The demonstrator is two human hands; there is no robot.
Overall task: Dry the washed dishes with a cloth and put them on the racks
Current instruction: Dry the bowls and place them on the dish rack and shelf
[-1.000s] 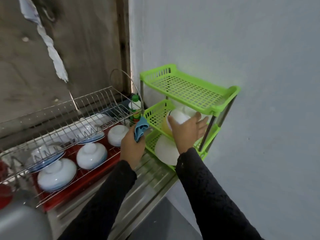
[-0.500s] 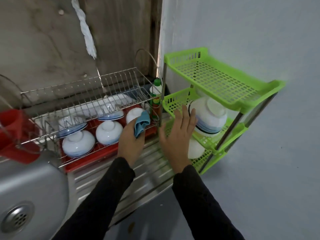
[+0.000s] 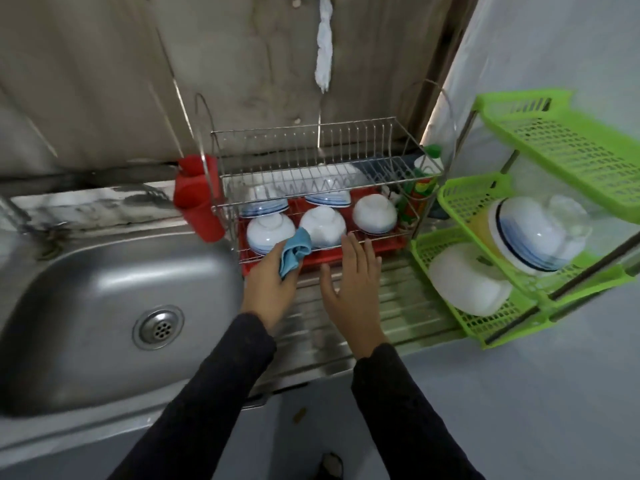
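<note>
Blue cloth [image 3: 294,252] clutched in left hand [image 3: 270,289], ready for wiping, I judged. Right hand [image 3: 349,289] empty, fingers [image 3: 360,258] spread, near upturned bowl [image 3: 322,226] at 12 o'clock; green rack [image 3: 460,202] at 3.

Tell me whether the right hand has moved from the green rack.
Yes: the right hand left the green rack, going left to the wire rack front.

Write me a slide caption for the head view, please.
Left hand grips a blue cloth; open right hand hovers before inverted bowls in the steel rack.
</note>
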